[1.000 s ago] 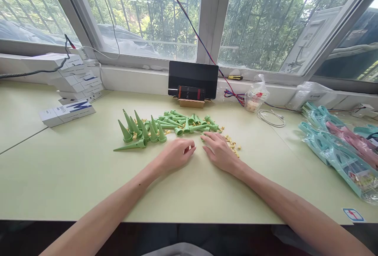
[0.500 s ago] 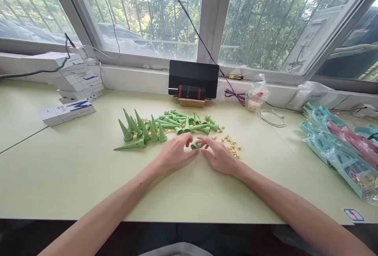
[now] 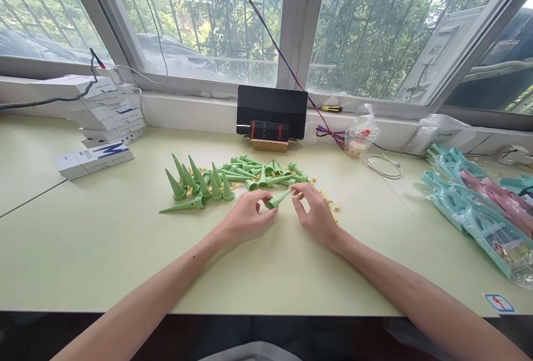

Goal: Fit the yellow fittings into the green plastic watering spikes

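Observation:
My left hand has its thumb and fingers closed around the wide hollow end of a green plastic spike. The spike lies tilted, its narrow tip pointing up and right. At that tip are the bent fingertips of my right hand, with its thumb lower and a little apart. Just behind the hands spreads a pile of similar green spikes. Left of it, several green cones stand upright, and one spike lies on its side. Small yellow plugs are scattered by my right hand, partly hidden by it.
A phone leans before a dark tablet at the back. White boxes are stacked at left. A coiled white cable, a plastic bag and wrapped teal items occupy the right of the table.
My right hand has shifted slightly right, away from my left hand. The green spike between them, mostly covered before, now shows along its length. My left hand has barely moved.

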`<act>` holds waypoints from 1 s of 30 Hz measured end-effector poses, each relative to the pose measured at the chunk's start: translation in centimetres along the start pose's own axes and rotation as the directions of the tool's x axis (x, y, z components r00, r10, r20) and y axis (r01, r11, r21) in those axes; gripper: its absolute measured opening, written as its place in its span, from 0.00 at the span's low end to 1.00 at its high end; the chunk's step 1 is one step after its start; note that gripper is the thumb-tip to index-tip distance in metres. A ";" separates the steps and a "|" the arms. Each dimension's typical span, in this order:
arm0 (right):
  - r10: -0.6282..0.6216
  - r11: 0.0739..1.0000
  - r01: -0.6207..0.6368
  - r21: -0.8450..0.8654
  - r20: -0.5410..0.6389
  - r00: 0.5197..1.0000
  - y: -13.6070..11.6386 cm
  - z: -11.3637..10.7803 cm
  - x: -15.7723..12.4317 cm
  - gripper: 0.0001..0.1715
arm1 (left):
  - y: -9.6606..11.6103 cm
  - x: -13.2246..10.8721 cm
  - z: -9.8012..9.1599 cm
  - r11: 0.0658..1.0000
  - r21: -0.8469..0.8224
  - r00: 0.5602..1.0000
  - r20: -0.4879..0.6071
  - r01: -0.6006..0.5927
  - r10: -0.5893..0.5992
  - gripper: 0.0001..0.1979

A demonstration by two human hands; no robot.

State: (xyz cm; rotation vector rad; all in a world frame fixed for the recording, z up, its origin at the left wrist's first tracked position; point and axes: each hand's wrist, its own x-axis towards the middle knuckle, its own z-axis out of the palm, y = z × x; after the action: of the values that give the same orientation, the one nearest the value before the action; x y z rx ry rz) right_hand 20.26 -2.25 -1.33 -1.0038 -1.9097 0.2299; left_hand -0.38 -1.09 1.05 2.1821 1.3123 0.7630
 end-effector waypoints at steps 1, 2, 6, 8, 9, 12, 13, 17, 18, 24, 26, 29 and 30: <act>0.009 1.000 -0.010 -0.011 -0.025 1.000 -0.1 0.0 0.0 0.13 | 0.1 0.1 -0.2 0.997 -0.064 0.999 0.018 0.034 -0.033 0.15; 0.018 1.000 -0.019 -0.019 -0.047 0.999 -0.1 -0.1 0.1 0.13 | 0.3 0.1 -0.3 0.989 -0.131 0.997 0.044 0.064 -0.059 0.17; 0.031 0.999 -0.034 -0.029 -0.090 0.995 -0.3 -0.1 0.1 0.14 | 0.9 0.3 -1.1 0.896 -0.399 0.974 0.188 0.194 -0.127 0.19; 0.028 0.999 -0.031 -0.035 -0.088 0.996 -0.4 0.0 0.1 0.14 | 1.1 0.3 -1.3 0.841 -0.487 0.962 0.239 0.235 -0.131 0.20; 0.028 0.999 -0.032 -0.040 -0.083 0.996 -0.4 0.0 0.1 0.14 | 1.1 0.3 -1.3 0.818 -0.521 0.958 0.259 0.245 -0.122 0.21; 0.038 0.998 -0.041 -0.045 -0.070 0.997 -0.3 0.0 0.1 0.12 | 1.0 0.3 -1.4 0.763 -0.592 0.949 0.304 0.258 -0.085 0.20; 0.041 0.998 -0.044 -0.044 -0.070 0.997 -0.2 0.0 0.1 0.12 | 1.0 0.3 -1.4 0.751 -0.604 0.944 0.321 0.266 -0.077 0.20; 0.056 0.998 -0.059 -0.029 -0.086 0.995 0.0 -0.1 0.0 0.12 | 0.8 0.3 -1.3 0.734 -0.609 0.921 0.385 0.300 -0.056 0.20; 0.057 0.998 -0.059 -0.022 -0.089 0.994 0.0 -0.1 0.1 0.11 | 0.7 0.3 -1.2 0.731 -0.610 0.917 0.395 0.305 -0.053 0.20; 0.039 0.999 -0.039 -0.006 -0.102 0.994 0.2 -0.1 0.1 0.10 | 0.7 0.2 -1.0 0.719 -0.607 0.891 0.452 0.339 -0.038 0.21; 0.030 0.999 -0.032 -0.010 -0.102 0.994 0.3 -0.1 0.0 0.10 | 0.7 0.2 -0.9 0.721 -0.606 0.883 0.470 0.337 -0.018 0.21; 0.015 1.000 -0.017 -0.017 -0.094 0.995 0.4 -0.1 0.0 0.10 | 0.8 0.1 -0.9 0.739 -0.593 0.875 0.483 0.320 0.009 0.21; 0.006 1.000 -0.008 -0.017 -0.089 0.996 0.3 -0.1 0.0 0.10 | 0.8 0.0 -0.9 0.749 -0.586 0.873 0.487 0.309 0.020 0.22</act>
State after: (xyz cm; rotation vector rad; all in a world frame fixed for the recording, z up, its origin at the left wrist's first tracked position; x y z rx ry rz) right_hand 20.51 -2.03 -1.44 -1.0160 -1.8308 0.1708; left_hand -0.44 -1.30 2.25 1.5269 0.7882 0.4771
